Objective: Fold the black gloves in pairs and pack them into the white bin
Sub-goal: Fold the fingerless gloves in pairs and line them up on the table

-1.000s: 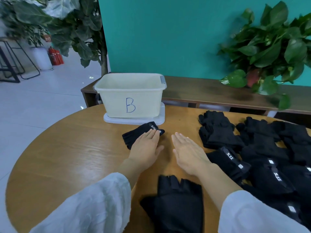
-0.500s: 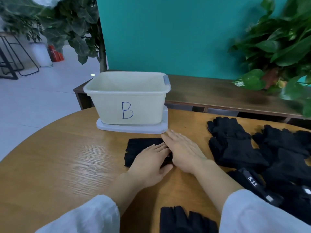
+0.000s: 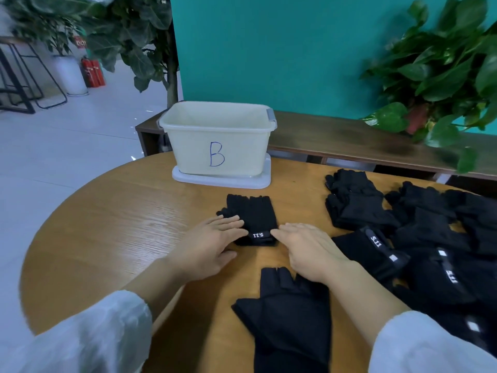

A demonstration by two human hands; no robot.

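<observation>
A black fingerless glove (image 3: 252,215) lies flat on the round wooden table (image 3: 121,224), fingers pointing to the white bin (image 3: 217,138) marked "B". My left hand (image 3: 212,243) lies flat at the glove's left side, its straight fingertips touching the cuff near the "5.11" tag. My right hand (image 3: 309,247) lies flat at the right side, fingertips at the same cuff. A second black glove (image 3: 287,319) lies near the front edge, under my right wrist. A pile of black gloves (image 3: 419,238) covers the table's right side.
The bin stands on a white lid (image 3: 223,180) at the table's far side. Behind it run a low wooden bench (image 3: 349,141) and a teal wall. Leafy plants (image 3: 443,63) hang over the right rear; another plant (image 3: 129,30) stands at the left rear.
The glove that my hands covered now lies straight with its cuff toward me. Both hands have drawn back and apart to the cuff's two sides.
</observation>
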